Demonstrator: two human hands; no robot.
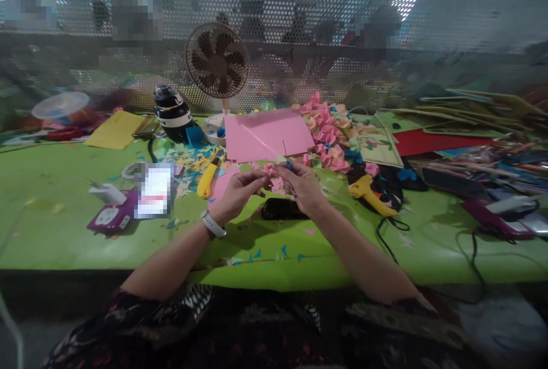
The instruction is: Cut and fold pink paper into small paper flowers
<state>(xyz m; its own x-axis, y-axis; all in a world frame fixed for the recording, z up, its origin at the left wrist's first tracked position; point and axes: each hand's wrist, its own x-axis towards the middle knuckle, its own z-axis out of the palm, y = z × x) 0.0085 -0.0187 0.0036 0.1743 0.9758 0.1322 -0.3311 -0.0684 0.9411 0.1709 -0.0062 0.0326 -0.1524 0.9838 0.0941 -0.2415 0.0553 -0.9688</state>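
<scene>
My left hand [240,191], with a white band on its wrist, pinches a small piece of pink paper [270,169] between thumb and fingertips. Close beside it, my right hand [302,184] is closed around a thin dark tool [284,147] that points upward. A bit of blue shows at the fingers; the tool's exact kind is too small to make out. Both hands meet above the green table, and the right fingertips are at the pink piece. Below them lies a black oblong object [285,209]. Pink paper scraps [277,185] lie just behind the fingers.
Pink sheets [269,135] and a heap of folded paper flowers [327,129] lie behind. A yellow cutter [208,178] rests left, a yellow glue gun [372,195] right. A fan [217,64], a black bottle [173,115] and a lit phone [154,191] stand or lie around.
</scene>
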